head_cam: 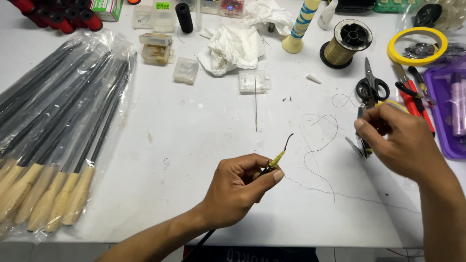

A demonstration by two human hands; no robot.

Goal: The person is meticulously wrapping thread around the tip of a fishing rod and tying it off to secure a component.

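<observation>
My left hand (238, 189) pinches the thin tip of a dark rod (277, 158), which has a yellow-green sleeve and a short curved dark end pointing up. The rod's shaft runs down under my wrist off the table's front edge. My right hand (398, 140) is closed on a small metal thread clipper (358, 145) at the right. A thin dark thread (320, 145) loops over the white table (204, 126) between both hands and trails off to the right.
Bagged rods with cork handles (58, 145) lie at left. A long needle (256, 109), small clear boxes (252, 81), crumpled tissue (230, 48), a gold thread spool (344, 43), black scissors (371, 87), pliers (412, 94), a yellow tape ring (416, 46) and a purple tray (449, 111) sit behind.
</observation>
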